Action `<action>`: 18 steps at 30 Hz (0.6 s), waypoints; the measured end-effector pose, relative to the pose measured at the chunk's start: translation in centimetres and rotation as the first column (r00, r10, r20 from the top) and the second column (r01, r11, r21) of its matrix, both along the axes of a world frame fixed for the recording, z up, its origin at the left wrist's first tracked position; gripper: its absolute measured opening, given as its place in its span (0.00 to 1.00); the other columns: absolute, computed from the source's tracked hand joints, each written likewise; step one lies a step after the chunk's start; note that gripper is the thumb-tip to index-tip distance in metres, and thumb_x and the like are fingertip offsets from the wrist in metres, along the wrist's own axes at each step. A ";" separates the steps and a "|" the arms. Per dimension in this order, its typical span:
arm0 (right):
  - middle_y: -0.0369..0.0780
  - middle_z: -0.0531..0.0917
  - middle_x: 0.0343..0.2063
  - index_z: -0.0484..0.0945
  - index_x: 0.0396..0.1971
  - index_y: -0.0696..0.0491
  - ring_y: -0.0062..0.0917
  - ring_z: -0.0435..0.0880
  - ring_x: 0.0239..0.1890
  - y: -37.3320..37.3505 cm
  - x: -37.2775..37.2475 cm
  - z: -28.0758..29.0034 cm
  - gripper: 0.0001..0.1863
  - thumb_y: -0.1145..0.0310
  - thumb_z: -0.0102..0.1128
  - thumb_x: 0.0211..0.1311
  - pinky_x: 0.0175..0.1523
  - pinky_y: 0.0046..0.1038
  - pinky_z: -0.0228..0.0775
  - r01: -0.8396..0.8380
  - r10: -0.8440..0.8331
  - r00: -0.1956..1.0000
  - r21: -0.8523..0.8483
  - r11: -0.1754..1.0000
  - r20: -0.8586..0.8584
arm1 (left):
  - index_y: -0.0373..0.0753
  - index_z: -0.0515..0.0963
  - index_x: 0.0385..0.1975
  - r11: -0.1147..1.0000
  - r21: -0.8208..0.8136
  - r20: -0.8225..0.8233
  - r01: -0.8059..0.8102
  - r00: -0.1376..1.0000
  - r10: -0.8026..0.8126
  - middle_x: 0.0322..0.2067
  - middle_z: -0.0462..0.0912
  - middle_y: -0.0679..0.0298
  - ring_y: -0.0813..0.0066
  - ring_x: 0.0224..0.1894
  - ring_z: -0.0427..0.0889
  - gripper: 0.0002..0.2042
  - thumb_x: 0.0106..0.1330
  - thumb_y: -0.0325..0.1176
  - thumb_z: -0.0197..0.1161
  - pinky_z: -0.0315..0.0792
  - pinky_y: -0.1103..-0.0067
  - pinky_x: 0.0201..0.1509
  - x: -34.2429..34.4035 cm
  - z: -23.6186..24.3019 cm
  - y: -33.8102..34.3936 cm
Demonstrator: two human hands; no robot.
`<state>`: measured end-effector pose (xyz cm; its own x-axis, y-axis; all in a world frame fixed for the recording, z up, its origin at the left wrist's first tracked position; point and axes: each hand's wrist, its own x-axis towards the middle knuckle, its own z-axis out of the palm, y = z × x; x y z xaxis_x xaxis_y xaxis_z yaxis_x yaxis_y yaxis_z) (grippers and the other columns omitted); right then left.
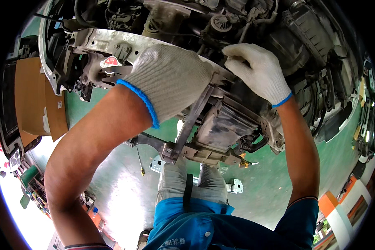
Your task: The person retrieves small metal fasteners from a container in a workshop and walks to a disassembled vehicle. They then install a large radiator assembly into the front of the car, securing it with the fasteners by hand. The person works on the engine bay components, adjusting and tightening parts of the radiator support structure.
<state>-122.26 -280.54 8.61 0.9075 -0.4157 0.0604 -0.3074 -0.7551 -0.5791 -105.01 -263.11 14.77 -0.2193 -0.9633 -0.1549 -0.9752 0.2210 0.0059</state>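
Observation:
My left hand [168, 83], in a white knit glove with a blue cuff, reaches over the silver front crossmember [100, 39] of an opened car front, beside a cap with a red-and-white label [110, 63]; its fingers are hidden behind the hand. My right hand [256, 71], in a matching glove, has curled fingers at the engine bay, right of the left hand; whatever they hold cannot be made out. Below both hands are a dark upright metal bar [190, 125], a dusty finned unit [221, 125] and a lower bracket [208, 154].
A cardboard sheet [31, 96] leans at the left. A screwdriver [142, 170], a yellow tool [246, 163] and metal plates [236, 186] lie on the green floor [279, 175] around my legs. Orange-and-white panels [354, 196] stand at the lower right.

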 end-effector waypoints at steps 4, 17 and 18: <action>0.38 0.87 0.34 0.85 0.43 0.49 0.33 0.86 0.40 0.1 -0.2 -0.5 0.15 0.58 0.60 0.62 0.46 0.35 0.80 -0.016 0.012 0.999 -0.115 0.993 -0.031 | 0.45 0.79 0.48 0.999 0.038 -0.009 0.014 1.000 -0.013 0.30 0.84 0.60 0.61 0.33 0.87 0.16 0.59 0.30 0.63 0.79 0.68 0.31 -1.1 1.1 -1.3; 0.34 0.87 0.29 0.86 0.38 0.46 0.30 0.86 0.35 -0.2 -0.2 -1.7 0.12 0.57 0.60 0.63 0.46 0.34 0.79 -0.077 0.084 0.996 -0.251 0.965 0.016 | 0.44 0.82 0.45 0.999 0.037 0.041 0.003 0.999 -0.004 0.26 0.85 0.61 0.62 0.31 0.88 0.12 0.63 0.32 0.61 0.80 0.69 0.30 -1.6 1.3 -2.0; 0.33 0.86 0.29 0.86 0.38 0.46 0.30 0.86 0.35 -0.1 -0.4 -1.7 0.11 0.57 0.60 0.63 0.46 0.34 0.79 -0.074 0.078 0.997 -0.243 0.967 0.008 | 0.44 0.81 0.45 0.999 0.040 0.044 -0.016 0.999 0.014 0.26 0.85 0.61 0.62 0.30 0.87 0.11 0.64 0.34 0.61 0.80 0.68 0.29 -1.6 1.3 -2.0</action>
